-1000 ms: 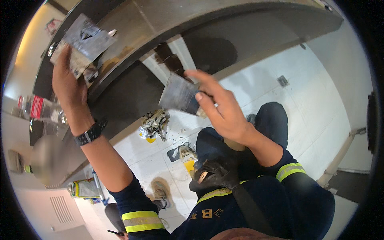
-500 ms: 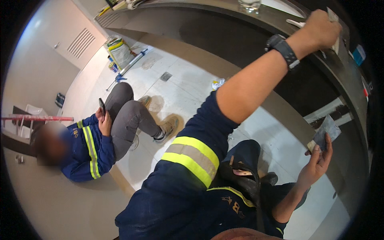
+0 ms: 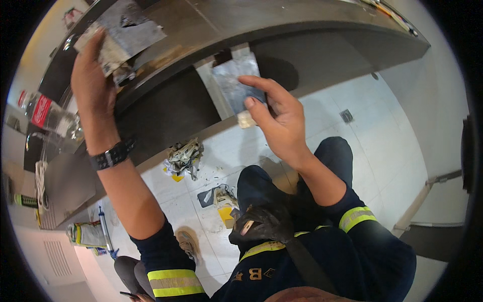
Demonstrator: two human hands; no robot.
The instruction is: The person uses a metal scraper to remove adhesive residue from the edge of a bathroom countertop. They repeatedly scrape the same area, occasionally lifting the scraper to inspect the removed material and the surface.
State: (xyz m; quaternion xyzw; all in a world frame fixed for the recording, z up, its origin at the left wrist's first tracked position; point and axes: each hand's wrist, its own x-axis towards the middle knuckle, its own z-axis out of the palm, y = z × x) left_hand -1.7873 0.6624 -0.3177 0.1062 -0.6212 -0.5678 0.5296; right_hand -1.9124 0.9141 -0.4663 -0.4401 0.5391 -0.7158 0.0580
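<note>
My left hand (image 3: 95,88), wearing a black watch, is at the dark counter's edge on the far left. Its thumb presses a flat grey scraper (image 3: 133,36) against the cream-coloured grip, with dark smears on the blade. The left fingers are mostly hidden behind it. In front of the counter, my right hand (image 3: 284,118) pinches a second flat grey scraper (image 3: 235,83) between thumb and forefinger. This one has a pale cream end pointing down and a whitish film on its blade. The two scrapers are apart.
The dark counter (image 3: 327,40) curves across the top, with thin tools (image 3: 390,17) on its right end. A clear bottle (image 3: 53,118) with a red label stands at left. Crumpled paper (image 3: 185,156), a caulking gun (image 3: 105,229) and another person's leg (image 3: 131,272) are below.
The view has swung to the right, so the counter runs across the top and the other person is mostly out of sight. My right hand has come up in front of the counter.
</note>
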